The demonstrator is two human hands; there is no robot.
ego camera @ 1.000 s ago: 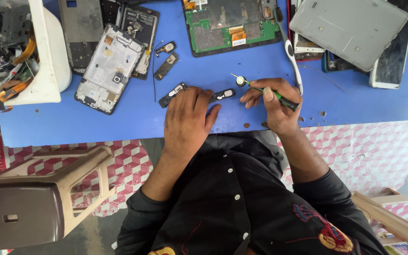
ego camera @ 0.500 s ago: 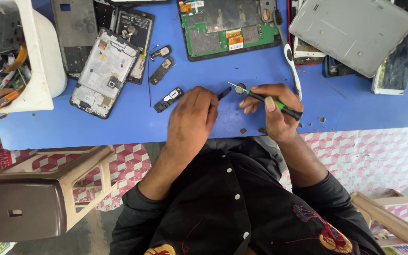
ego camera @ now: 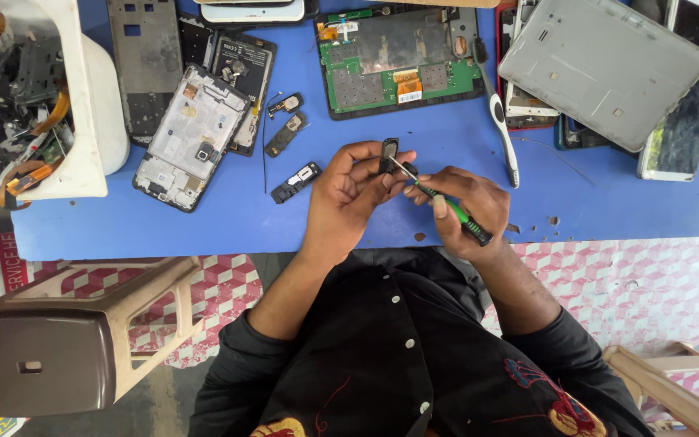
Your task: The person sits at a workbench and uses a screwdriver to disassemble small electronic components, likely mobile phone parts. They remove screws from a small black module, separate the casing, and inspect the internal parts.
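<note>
My left hand (ego camera: 348, 198) pinches a small black phone part (ego camera: 387, 154) and holds it upright just above the blue table (ego camera: 163, 231). My right hand (ego camera: 467, 212) grips a green-handled screwdriver (ego camera: 446, 209), and its metal tip touches the small part. Both hands meet over the near middle of the table. Another small black part (ego camera: 295, 181) lies on the table just left of my left hand.
A green circuit board (ego camera: 398, 69) lies behind the hands, phone frames (ego camera: 189, 133) at the left, a grey tablet back (ego camera: 604, 69) at the right. A white bin (ego camera: 82, 121) of scrap parts stands far left. A white tool (ego camera: 503, 133) lies nearby. A plastic stool (ego camera: 74, 332) stands below left.
My left hand has lifted the small black part off the table and turned it upright. My right hand has brought the screwdriver tip onto it.
</note>
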